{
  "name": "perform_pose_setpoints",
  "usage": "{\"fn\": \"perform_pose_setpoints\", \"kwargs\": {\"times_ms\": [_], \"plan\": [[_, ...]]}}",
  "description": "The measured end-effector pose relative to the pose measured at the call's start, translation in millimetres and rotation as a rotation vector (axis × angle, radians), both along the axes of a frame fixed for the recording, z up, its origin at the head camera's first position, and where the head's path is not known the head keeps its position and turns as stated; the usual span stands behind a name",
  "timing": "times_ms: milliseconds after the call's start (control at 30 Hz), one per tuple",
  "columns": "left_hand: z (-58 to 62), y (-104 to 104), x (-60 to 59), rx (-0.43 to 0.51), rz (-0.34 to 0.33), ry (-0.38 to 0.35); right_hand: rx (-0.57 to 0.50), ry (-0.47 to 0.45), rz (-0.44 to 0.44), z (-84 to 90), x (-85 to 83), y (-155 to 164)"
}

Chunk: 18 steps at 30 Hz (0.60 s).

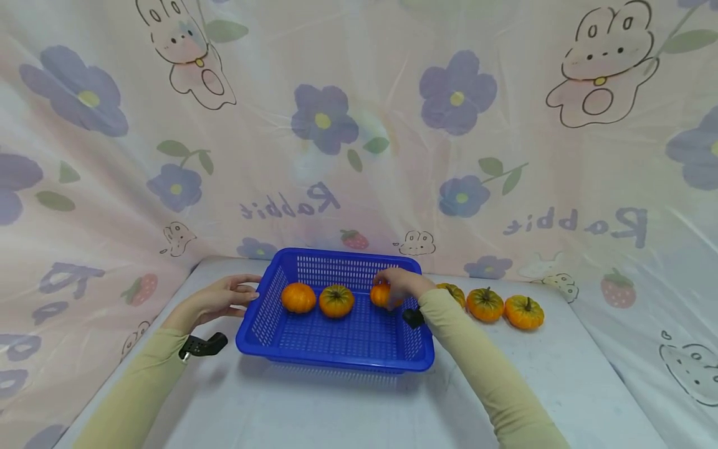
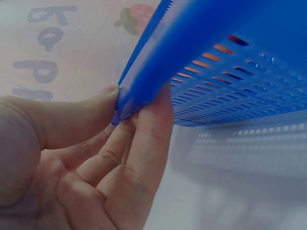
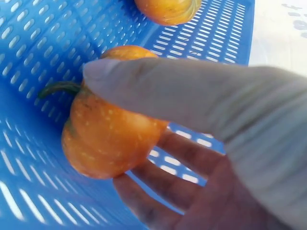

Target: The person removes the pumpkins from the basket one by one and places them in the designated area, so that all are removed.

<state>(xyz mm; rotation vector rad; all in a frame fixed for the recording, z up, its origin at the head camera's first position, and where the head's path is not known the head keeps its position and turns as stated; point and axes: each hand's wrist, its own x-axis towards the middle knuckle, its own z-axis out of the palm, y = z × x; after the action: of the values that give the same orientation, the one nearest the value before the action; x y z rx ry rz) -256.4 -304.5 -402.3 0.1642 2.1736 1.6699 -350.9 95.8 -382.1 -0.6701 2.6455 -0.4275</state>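
A blue plastic basket [image 1: 336,360] with slotted walls sits on the white table. Its left rim is pinched between the thumb and fingers of my left hand [image 1: 224,298], as the left wrist view shows up close. Inside the basket's right part, my right hand [image 1: 406,284] grips a small orange pumpkin [image 3: 110,134], thumb over its top near the curved green stem and fingers around its lower side. Two more small pumpkins lie in the basket: an orange one [image 1: 298,298] at the left and a green-streaked one [image 1: 336,301] beside it.
Right of the basket, three green-and-orange pumpkins stand in a row on the table: one [image 1: 453,293] partly behind my right forearm, a middle one [image 1: 485,304] and an outer one [image 1: 524,312]. A patterned curtain [image 1: 381,187] hangs behind the table.
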Motion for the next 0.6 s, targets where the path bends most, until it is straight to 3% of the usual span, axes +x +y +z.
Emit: {"fn": "perform_pose_setpoints", "kwargs": {"times_ms": [600], "plan": [[-1.1,0.4,-1.3,-0.001,0.016,-0.009,0.043,0.021,0.076,-2.4,-4.8,-2.4]]}}
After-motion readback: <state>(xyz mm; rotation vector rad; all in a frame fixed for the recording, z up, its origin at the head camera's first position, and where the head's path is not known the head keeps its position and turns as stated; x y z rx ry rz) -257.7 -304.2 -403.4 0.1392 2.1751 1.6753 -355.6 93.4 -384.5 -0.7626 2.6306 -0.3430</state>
